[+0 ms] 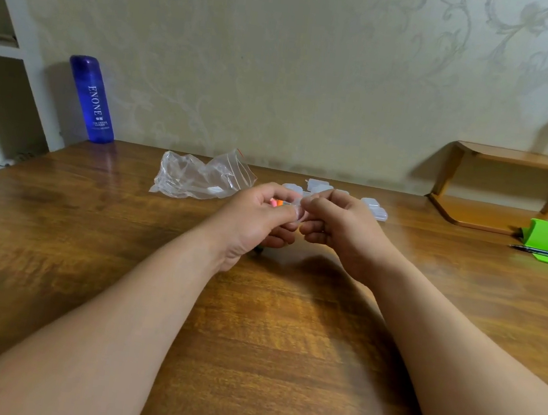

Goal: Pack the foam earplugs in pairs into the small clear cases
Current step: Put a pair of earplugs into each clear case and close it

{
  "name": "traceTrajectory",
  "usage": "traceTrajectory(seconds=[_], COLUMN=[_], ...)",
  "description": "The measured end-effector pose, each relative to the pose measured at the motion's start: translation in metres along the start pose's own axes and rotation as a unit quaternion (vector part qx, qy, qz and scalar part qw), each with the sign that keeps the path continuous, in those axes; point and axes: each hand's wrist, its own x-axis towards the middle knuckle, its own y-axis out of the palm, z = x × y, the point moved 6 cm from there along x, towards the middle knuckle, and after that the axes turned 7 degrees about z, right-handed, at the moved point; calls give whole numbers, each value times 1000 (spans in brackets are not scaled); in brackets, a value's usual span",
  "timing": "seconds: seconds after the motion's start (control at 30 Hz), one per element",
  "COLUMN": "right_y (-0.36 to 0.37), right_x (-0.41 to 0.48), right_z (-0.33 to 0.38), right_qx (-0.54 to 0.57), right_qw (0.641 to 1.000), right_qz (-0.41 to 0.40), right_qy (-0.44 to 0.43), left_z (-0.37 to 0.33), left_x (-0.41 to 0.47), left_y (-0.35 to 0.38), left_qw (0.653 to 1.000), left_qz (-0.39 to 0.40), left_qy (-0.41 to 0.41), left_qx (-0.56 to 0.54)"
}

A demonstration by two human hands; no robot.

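A: Where are the earplugs right now?

B: Between the two hands, held up just over the wooden surface (pixel 251 325). The left hand (pixel 257 219) is curled narrow around a pink and an orange earplug (pixel 276 202); only their tips peek out past the fingers. The right hand (pixel 339 225) pinches a small clear case (pixel 297 212) right against them.

A: How will they handle?

B: I'd judge the foam very light and soft. It squashes under a pinch and springs back, so a gentle hold at the middle of each plug suits it. The case looks like thin stiff plastic, smooth and a bit slippery; best gripped by its edges so the lid stays free.

A: Which way do the plugs point?

B: Mostly hidden. The visible ends face toward the case, so the long axis seems to run roughly left to right, but I can't tell for sure.

A: More cases?

B: Several spare cases (pixel 374 208) lie just behind the hands, beside a crumpled plastic bag (pixel 197 177).
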Motion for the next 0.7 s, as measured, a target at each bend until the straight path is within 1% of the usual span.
traceTrajectory(seconds=[0.13,0.23,0.33,0.4,0.47,0.53,0.6,0.7], right_y=[-1,-5,-10,-14,-15,-13,-12,-16], right_x=[-1,0,-1,-2,-4,-4,-3,-3], right_z=[1,1,1,1,5,8,8,9], right_qx=[-13,12,31,-11,-99,-139,-121,-86], right_qw=[1000,999,998,995,985,978,979,983], right_qz=[-14,-30,-54,-97,-140,-151,-152,-149], right_qy=[-12,-11,-1,-1,-24,-51,-59,-63], left_z=[-1,0,0,1,1,2,3,3], left_x=[-1,-1,-1,-1,0,1,0,-2], left_y=[2,1,3,3,4,5,7,17], left_qw=[1000,997,990,985,982,979,976,966], left_qz=[-7,-19,-11,-18,-25,-28,-15,53], left_qy=[-3,-14,-25,-29,-26,-23,-29,-48], left_qx=[-15,-71,-138,-168,-185,-201,-218,-247])
